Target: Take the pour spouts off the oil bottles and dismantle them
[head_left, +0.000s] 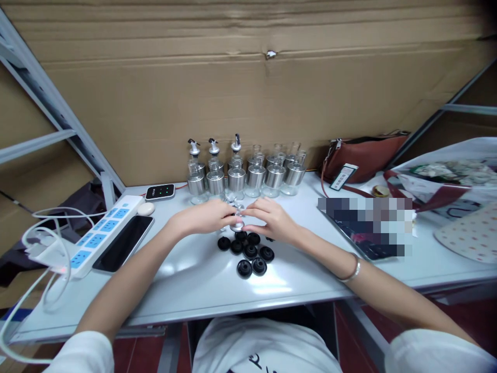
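My left hand point(207, 216) and my right hand point(269, 220) meet over the middle of the table. Their fingertips pinch a small silver pourer top point(236, 226) from both sides. More small shiny parts point(232, 199) show just behind the fingers, partly hidden. Directly below the hands lies a cluster of round black stoppers point(250, 251), several of them loose on the tabletop. Behind stand two rows of glass bottles with steel bands point(236, 179). Three back-row bottles at the left carry silver pour spouts point(214, 146) with black tips; the others have bare necks.
On the left lie a power strip point(95, 241) with white cables, a phone point(124, 243) and a small black device point(160, 191). A brown handbag point(361, 158), a pixelated dark flat item point(357, 233) and a plastic bag point(458, 171) occupy the right. Cardboard point(217, 93) walls the back.
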